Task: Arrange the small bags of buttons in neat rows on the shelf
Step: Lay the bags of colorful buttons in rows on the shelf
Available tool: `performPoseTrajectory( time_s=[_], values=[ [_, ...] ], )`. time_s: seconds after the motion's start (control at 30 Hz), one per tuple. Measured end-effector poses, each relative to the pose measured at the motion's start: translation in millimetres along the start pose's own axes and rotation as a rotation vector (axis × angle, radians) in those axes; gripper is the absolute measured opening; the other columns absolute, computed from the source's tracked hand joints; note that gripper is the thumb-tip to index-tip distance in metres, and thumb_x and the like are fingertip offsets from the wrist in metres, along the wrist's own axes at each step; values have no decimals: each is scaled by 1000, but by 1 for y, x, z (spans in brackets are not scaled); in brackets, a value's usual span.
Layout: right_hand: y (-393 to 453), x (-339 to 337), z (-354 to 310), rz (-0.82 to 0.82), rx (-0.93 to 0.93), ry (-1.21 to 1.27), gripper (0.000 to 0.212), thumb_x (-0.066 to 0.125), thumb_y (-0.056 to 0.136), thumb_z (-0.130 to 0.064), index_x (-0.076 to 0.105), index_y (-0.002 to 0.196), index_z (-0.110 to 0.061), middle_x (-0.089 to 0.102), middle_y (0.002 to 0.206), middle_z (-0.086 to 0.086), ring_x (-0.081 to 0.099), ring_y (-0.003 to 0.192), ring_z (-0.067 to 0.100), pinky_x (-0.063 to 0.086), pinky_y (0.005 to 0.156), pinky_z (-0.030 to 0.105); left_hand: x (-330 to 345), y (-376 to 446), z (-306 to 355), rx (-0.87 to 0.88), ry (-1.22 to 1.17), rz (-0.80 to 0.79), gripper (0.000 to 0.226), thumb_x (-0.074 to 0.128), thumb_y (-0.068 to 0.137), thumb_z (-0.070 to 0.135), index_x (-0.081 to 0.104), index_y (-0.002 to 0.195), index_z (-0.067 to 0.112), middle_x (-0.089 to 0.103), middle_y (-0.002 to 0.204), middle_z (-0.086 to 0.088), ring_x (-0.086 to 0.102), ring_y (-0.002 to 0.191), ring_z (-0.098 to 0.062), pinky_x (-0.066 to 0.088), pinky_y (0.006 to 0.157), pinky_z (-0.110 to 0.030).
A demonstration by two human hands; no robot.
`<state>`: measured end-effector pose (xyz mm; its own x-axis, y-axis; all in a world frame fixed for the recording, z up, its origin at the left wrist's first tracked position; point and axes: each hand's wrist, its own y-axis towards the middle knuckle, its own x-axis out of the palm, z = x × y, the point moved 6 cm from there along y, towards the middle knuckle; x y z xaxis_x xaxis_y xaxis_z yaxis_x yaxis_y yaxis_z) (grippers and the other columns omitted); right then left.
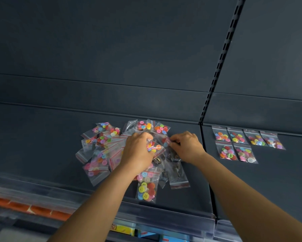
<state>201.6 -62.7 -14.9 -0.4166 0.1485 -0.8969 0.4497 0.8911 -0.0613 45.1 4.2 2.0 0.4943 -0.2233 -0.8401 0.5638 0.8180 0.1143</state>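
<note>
A loose pile of small clear bags of coloured buttons (pixel 101 147) lies in the middle of the dark shelf (pixel 42 137). My left hand (pixel 138 151) grips one bag of bright buttons (pixel 154 147) at the centre of the pile. Just right of it, my right hand (pixel 185 145) pinches the edge of a bag of dark buttons (pixel 174 154). On the neighbouring shelf section to the right, several bags (pixel 237 145) lie flat in two rows. One bag of large buttons (pixel 146 187) lies nearest the front edge.
A slotted upright (pixel 216 72) and a seam divide the two shelf sections. A clear plastic price rail (pixel 164 219) runs along the front edge. Below it show orange goods (pixel 33 208) at left and yellow and blue packs (pixel 129 231).
</note>
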Motion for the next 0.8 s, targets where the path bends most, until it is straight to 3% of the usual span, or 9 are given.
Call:
performPoseTrajectory(
  time_s=[0.07, 0.17, 0.3, 0.5, 0.57, 0.63, 0.8],
  values=[
    [2, -1, -1, 7, 17, 9, 27, 51, 92, -41, 64, 105, -21, 60, 109, 6, 48, 110, 25, 37, 97, 33, -1, 1, -1, -5, -4, 11, 37, 70, 80, 13, 52, 111, 24, 50, 108, 2, 49, 98, -16, 41, 68, -21],
    [4, -2, -3, 32, 30, 41, 9, 58, 89, -26, 62, 94, -19, 62, 101, 3, 55, 98, 22, 45, 78, 30, -3, 2, -3, -33, -35, 25, 34, 70, 80, 13, 46, 101, 25, 52, 96, 6, 52, 78, -11, 32, 51, -16],
    [4, -4, 1, 103, 73, 114, 4, 56, 90, -21, 57, 93, -23, 58, 80, -8, 53, 70, 9, 37, 53, 19, -5, 0, -5, -33, -97, 40, 28, 64, 85, 23, 44, 104, 27, 52, 80, 12, 50, 56, -4, 30, 44, -19],
    [0, -8, -11, 123, 28, 285, 15, 54, 93, -22, 68, 88, -21, 67, 73, -5, 63, 63, 14, 55, 62, 29, -14, 2, -8, -52, -179, 114, 11, 55, 90, 34, 48, 95, 27, 51, 71, 14, 49, 54, -2, 29, 44, -18],
    [2, -6, -17, 80, -17, 280, 22, 50, 94, -17, 70, 91, -22, 63, 70, -8, 57, 54, 4, 50, 53, 19, -18, 3, -10, -65, -204, 135, 10, 57, 89, 32, 49, 90, 26, 51, 72, 14, 48, 54, -2, 28, 46, -18],
    [4, -6, -20, 72, -28, 289, 25, 47, 95, -16, 71, 94, -21, 59, 67, -12, 47, 40, -2, 36, 39, 9, -20, 3, -12, -71, -215, 144, 10, 58, 88, 30, 49, 88, 25, 52, 76, 15, 49, 55, -2, 29, 47, -18],
    [7, 0, -20, 8, 28, 279, 25, 48, 95, -19, 73, 96, -24, 66, 84, -9, 52, 51, -3, 38, 42, 8, -20, 4, -16, -69, -227, 153, 8, 57, 90, 28, 52, 91, 23, 54, 82, 15, 53, 61, -1, 34, 49, -18]
  ],
)
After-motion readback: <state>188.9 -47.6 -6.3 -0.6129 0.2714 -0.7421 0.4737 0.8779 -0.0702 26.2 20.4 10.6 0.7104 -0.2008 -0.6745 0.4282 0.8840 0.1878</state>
